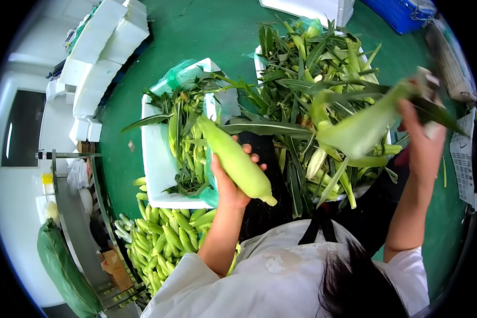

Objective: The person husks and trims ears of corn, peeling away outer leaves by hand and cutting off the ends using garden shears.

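My left hand [230, 185] is closed around an ear of corn [236, 161] in a smooth, pale green husk, its stem end pointing down to the right. Off to the right, my right hand [423, 127] is closed on green corn husk leaves [363, 132], smeared by motion. A blurred grey-white and dark object [428, 82] shows by its fingers; I cannot make out what it is. Beneath the leaves stands a box heaped with stripped husks and leaves [318, 69]. Left of the held ear, more leafy corn [180, 127] lies in a white foam box [161, 177].
Many green ears of corn [167, 236] are piled on the floor at lower left. White foam boxes [98, 47] are stacked at upper left, near a metal rack [63, 212]. A blue crate [395, 13] and pale crates [450, 61] stand at right on the green floor [217, 32].
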Demonstrator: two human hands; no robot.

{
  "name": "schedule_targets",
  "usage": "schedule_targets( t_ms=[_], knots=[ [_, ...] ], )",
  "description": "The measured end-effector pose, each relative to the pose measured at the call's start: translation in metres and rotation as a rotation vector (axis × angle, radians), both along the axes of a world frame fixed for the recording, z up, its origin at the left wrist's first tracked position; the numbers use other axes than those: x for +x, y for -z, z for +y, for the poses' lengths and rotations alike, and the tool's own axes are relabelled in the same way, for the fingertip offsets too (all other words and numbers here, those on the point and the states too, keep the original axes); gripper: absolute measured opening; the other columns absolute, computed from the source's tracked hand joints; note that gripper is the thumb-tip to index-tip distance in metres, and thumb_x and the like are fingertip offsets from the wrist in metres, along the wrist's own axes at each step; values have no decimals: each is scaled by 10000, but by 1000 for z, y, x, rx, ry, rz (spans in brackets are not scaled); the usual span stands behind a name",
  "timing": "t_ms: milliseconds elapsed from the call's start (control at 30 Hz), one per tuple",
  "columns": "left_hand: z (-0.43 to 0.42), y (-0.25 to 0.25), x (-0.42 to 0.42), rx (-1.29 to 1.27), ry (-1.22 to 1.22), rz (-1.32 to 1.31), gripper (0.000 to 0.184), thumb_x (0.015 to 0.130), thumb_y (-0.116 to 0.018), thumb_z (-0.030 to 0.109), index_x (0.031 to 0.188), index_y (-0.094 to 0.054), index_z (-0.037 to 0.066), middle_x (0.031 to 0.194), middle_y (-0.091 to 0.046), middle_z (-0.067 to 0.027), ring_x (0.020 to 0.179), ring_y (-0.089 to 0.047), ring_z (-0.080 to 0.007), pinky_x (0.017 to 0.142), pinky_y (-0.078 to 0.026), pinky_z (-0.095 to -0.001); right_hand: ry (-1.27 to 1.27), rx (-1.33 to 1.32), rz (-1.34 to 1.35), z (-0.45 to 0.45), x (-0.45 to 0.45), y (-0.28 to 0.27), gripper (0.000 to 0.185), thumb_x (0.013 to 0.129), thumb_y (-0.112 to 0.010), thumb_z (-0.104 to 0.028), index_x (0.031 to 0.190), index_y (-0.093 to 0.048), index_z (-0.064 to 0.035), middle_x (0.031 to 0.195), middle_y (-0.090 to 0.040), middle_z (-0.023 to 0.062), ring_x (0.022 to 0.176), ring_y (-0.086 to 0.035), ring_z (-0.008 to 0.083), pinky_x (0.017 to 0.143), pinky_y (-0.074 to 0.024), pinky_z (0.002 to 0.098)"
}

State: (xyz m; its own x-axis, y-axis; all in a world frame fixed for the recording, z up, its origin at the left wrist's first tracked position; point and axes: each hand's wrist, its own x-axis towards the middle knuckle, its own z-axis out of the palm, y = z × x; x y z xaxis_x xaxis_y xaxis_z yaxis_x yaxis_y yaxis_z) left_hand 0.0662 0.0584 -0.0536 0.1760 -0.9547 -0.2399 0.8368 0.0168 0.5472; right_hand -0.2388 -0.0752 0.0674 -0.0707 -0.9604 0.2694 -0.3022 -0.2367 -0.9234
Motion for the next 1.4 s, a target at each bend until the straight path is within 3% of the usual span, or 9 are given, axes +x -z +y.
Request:
schedule_targets(
  t_ms=[100,167,233,400,533,767,1000,1233,1400],
  knots=[
    [0,-14,-10,-68,73,-479,793,818,-777,406,1434,-393,89,1149,-566,-108,1069,-584,-248,943,-504,-446,59,-372,599,-14,31,6,471,783,-750,-119,1205,-553,-42,1135,-626,126,890,-630,277,806,-508,372],
    [3,-24,-23,-54,120,-787,820,751,-858,272,1408,-419,54,1197,-569,-125,1139,-567,-251,989,-470,-409,-12,-402,508,5,41,3,435,787,-751,-93,1166,-548,-24,1167,-618,127,901,-637,226,776,-513,336],
    [-2,-23,-22,-238,99,-1321,716,701,-876,158,1303,-510,35,1221,-564,-138,1139,-554,-267,982,-442,-383,-332,60,-119,44,45,4,370,816,-737,-71,1130,-552,-5,1110,-635,119,885,-635,152,731,-505,274],
    [-9,-36,-35,-370,65,-1579,627,646,-814,-8,1219,-566,49,1199,-543,-154,1122,-548,-295,969,-441,-383,-554,695,-635,83,37,7,319,834,-747,-60,1085,-557,-14,808,-654,37,703,-587,70,633,-471,219],
    [-10,-38,-44,-378,160,-1591,642,564,-787,7,1178,-632,114,1180,-568,-98,1141,-540,-304,1061,-330,-532,-644,597,-416,88,41,18,329,838,-782,-108,1074,-557,-63,801,-562,-21,702,-514,50,618,-424,221],
    [-7,-44,-41,-387,122,-1889,630,546,-788,-3,1149,-658,128,1135,-573,-82,1120,-544,-290,1056,-333,-525,-663,436,-128,86,40,35,335,780,-671,-63,1086,-540,-28,807,-578,23,685,-529,77,649,-459,247],
    [-6,-39,-51,-405,100,-1897,577,603,-774,-22,1148,-611,79,1169,-565,-107,1119,-544,-296,1045,-364,-455,-436,742,-608,109,51,47,309,842,-530,9,1148,-521,-34,824,-570,29,646,-530,90,541,-448,243],
    [8,-10,-75,-229,482,-307,674,671,-907,163,1202,-498,94,1258,-499,-141,1148,-558,-244,967,-482,-387,-559,811,-1244,124,52,39,320,880,-577,-79,1173,-460,-25,840,-548,80,662,-532,150,604,-518,336],
    [8,-3,-84,-176,539,-192,865,620,-946,236,1303,-434,100,1262,-543,-122,1156,-579,-244,1005,-481,-402,-502,834,-1288,127,54,27,316,883,-570,-131,1158,-427,-69,716,-498,20,621,-502,131,638,-484,339]
  ],
)
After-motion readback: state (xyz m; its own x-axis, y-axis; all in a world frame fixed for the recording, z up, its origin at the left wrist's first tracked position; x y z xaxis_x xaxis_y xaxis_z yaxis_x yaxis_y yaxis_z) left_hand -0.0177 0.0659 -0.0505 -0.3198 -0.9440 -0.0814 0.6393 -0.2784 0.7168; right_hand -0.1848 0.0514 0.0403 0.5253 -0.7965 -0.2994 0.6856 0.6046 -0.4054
